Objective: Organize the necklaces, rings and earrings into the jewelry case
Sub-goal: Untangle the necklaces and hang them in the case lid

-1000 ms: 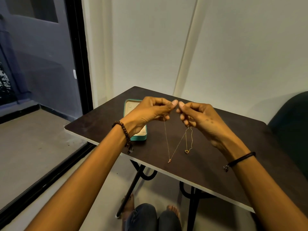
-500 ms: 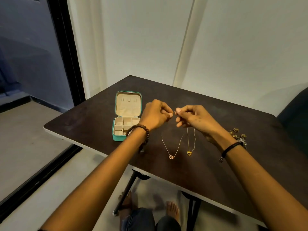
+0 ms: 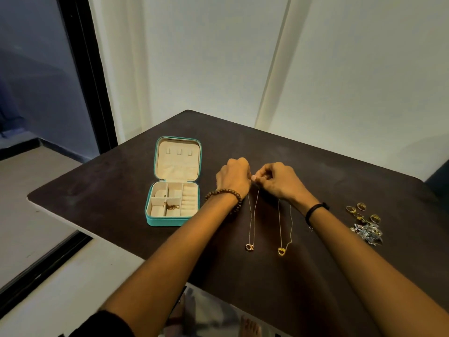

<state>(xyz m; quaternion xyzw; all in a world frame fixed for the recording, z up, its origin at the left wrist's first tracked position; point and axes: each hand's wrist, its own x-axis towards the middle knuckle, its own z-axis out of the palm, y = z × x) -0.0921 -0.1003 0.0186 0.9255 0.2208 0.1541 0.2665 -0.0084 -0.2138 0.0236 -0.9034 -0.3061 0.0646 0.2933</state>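
2 hands meet thumb-side to thumb-side low over the surface point(image 3: 97, 186). Left hand point(image 3: 233, 177): fingers curled, tips hidden behind the knuckles. Right hand point(image 3: 279, 181): fingers curled, thumb and forefinger pressed together. Both pinch the top end of the ring necklace point(image 3: 252, 215) where they touch. I cannot tell whether its clasp is joined, as that part is too small.

The 2 strands of this necklace run from the pinch point toward the person. Its pendant point(image 3: 249, 247) lies on the surface, below and between the wrists.

Heart necklace point(image 3: 281, 251): lies on the surface just right of the ring necklace. Its chain passes under the right wrist, and neither hand grips it.

Case point(image 3: 170, 221): teal, open, well left of the left hand, with the lid laid back away from the person. The lid lining shows 3 small tabs. The tray is split into compartments, and 1 small gold item point(image 3: 172, 206) sits in a near middle compartment.

Rings point(image 3: 362, 211): several gold ones, loose, right of the right wrist. Silver heap point(image 3: 366, 233): just nearer the person than the rings, pieces too small to identify.

Beaded bracelet point(image 3: 226, 194) on the left wrist, black band point(image 3: 315, 209) on the right.
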